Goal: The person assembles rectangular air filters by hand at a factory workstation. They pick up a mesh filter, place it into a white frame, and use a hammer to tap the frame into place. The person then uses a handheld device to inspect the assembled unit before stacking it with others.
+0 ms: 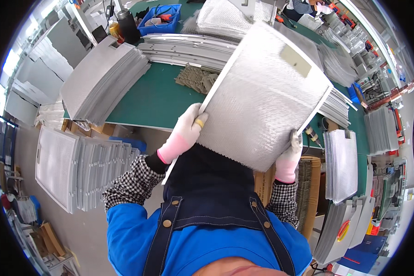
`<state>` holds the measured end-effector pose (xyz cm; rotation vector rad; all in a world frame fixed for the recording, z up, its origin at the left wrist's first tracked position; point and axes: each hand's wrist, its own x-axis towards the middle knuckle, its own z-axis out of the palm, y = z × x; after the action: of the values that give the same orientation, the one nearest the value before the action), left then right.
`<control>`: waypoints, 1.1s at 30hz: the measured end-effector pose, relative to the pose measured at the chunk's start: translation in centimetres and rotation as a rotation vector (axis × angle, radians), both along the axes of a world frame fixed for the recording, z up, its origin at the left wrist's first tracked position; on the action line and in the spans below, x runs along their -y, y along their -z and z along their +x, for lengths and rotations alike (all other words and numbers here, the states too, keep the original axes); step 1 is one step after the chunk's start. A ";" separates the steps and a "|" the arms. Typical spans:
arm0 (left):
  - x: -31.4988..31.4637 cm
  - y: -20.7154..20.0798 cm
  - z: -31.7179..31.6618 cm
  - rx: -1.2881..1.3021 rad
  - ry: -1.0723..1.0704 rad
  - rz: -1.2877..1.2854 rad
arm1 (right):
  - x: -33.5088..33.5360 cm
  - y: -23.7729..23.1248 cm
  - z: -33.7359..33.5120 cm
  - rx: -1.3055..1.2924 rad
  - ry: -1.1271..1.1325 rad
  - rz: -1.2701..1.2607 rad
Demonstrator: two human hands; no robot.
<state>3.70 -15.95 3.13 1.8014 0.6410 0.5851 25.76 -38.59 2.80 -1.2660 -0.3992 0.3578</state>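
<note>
A silver mesh filter panel point(257, 96) is held up at a tilt over the table's near edge. It has pale frame strips along its sides and a rectangular cut-out near its far right corner. Its lower edge, towards my body, is bare and jagged. My left hand point(185, 131), in a white and pink glove with a yellow band on one finger, grips the left frame strip point(170, 171), whose end sticks out past the mesh. My right hand point(288, 158), gloved alike, is closed on the panel's lower right edge; some of its fingers are hidden behind it.
On the green table point(142, 99) lie a mesh sheet stack point(103, 78), a pile of small grey pieces point(195, 78) and metal strips point(188, 48). A screwdriver-like tool point(313, 135) lies right. Framed panels point(57, 161) stand on the left; a cardboard box point(313, 193) is beside me.
</note>
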 end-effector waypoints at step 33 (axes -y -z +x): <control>-7.6 -4.4 5.6 -0.470 0.923 0.234 | -7.5 -7.4 4.4 1.268 -0.971 -0.800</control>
<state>9.31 -8.38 7.52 2.2154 -0.0183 -0.4121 30.16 -31.13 10.19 -1.9091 -2.1554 0.5056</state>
